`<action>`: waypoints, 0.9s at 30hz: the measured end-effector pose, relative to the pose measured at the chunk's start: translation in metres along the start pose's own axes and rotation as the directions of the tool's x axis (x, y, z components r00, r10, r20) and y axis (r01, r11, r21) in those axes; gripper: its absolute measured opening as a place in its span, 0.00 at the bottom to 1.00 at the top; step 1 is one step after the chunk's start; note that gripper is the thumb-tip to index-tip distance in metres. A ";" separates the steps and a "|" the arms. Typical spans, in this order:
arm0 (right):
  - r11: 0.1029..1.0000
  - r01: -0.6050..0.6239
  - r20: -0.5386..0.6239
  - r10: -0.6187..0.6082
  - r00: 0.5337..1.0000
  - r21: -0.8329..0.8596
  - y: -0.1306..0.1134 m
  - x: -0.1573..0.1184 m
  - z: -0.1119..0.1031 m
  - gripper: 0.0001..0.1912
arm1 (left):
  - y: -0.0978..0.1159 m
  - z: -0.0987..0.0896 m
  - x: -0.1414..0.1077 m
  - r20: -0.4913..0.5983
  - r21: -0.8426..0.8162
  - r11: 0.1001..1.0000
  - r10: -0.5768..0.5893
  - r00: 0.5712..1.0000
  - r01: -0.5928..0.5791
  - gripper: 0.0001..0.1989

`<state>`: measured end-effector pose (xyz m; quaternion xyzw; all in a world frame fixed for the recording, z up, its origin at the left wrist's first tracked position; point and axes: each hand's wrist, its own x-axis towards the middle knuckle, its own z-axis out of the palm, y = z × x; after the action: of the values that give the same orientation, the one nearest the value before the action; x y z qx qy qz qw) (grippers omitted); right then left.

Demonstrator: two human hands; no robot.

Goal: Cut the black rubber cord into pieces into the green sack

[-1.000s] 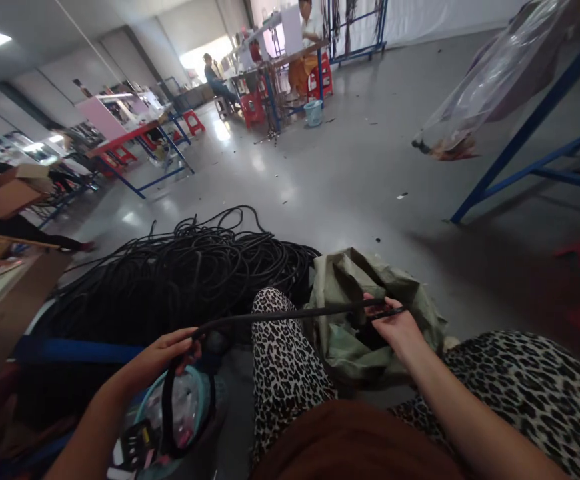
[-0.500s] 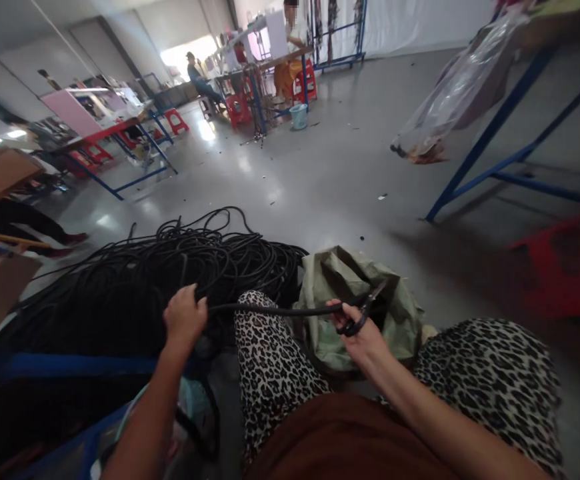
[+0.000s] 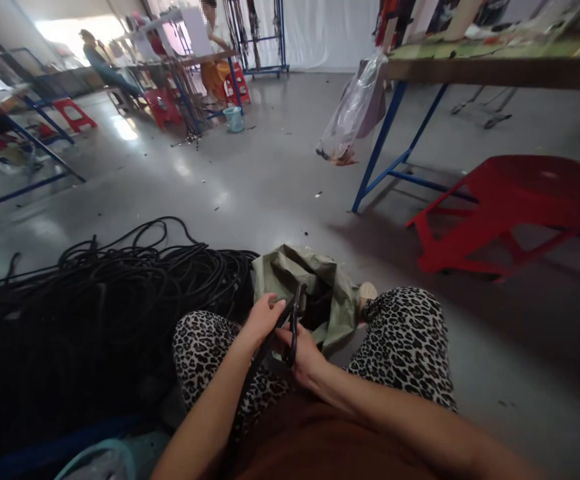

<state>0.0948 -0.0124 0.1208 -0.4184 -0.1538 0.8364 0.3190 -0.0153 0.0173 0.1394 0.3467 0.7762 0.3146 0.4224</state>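
Observation:
My left hand [image 3: 263,319] is closed round a black cord [image 3: 253,375], which trails down past my forearm over my lap. Close beside it, my right hand [image 3: 306,355] grips a pair of scissors [image 3: 295,327] by the dark handles, blades pointing up and away from me. The scissors are right by the cord; whether the blades are around it cannot be made out. Just beyond both hands, between my knees, stands an opened olive-green sack [image 3: 340,293] with a dark inside. A large heap of black cord [image 3: 170,280] lies on the floor to my left.
A red stool [image 3: 510,207] stands at right, near a blue-legged table [image 3: 460,70]. A clear plastic bag [image 3: 353,110] hangs from that table. At lower left is a light-blue bucket rim [image 3: 97,450]. Farther back, people sit at worktables, with a small bucket [image 3: 233,120] on the floor.
My left hand has come in from the left to meet my right hand, and the stretch of cord between them is no longer taut. The view has swung to the right.

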 end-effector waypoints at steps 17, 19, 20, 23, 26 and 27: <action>0.364 0.115 -0.004 -0.309 0.951 -0.924 -0.046 0.015 -0.127 0.11 | 0.011 -0.164 0.046 -0.060 0.886 0.448 0.364 0.929 -0.119 0.20; 0.220 0.092 0.017 -0.319 0.948 -0.971 -0.047 0.010 -0.140 0.08 | 0.013 -0.164 0.042 0.030 0.917 0.354 0.398 0.917 -0.183 0.22; 0.197 0.086 0.019 -0.319 0.948 -0.977 -0.045 0.007 -0.142 0.07 | 0.013 -0.155 0.038 0.087 0.907 0.348 0.398 0.913 -0.238 0.21; 0.250 0.116 0.032 -0.320 0.947 -0.961 -0.033 0.005 -0.138 0.07 | 0.007 -0.106 0.018 0.235 0.836 0.401 0.355 0.905 -0.374 0.21; 0.399 0.148 0.034 -0.278 0.960 -0.905 -0.023 0.007 -0.134 0.12 | 0.003 -0.061 -0.004 0.250 0.842 0.421 0.249 0.936 -0.337 0.22; 0.469 0.120 0.008 -0.234 0.972 -0.875 -0.022 0.008 -0.135 0.13 | 0.003 -0.052 -0.010 0.240 0.860 0.402 0.223 0.945 -0.313 0.22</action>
<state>0.2081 0.0075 0.0461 -0.5498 -0.5790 0.5812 0.1568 -0.0557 0.0010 0.1689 0.6486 0.7397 -0.0898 0.1551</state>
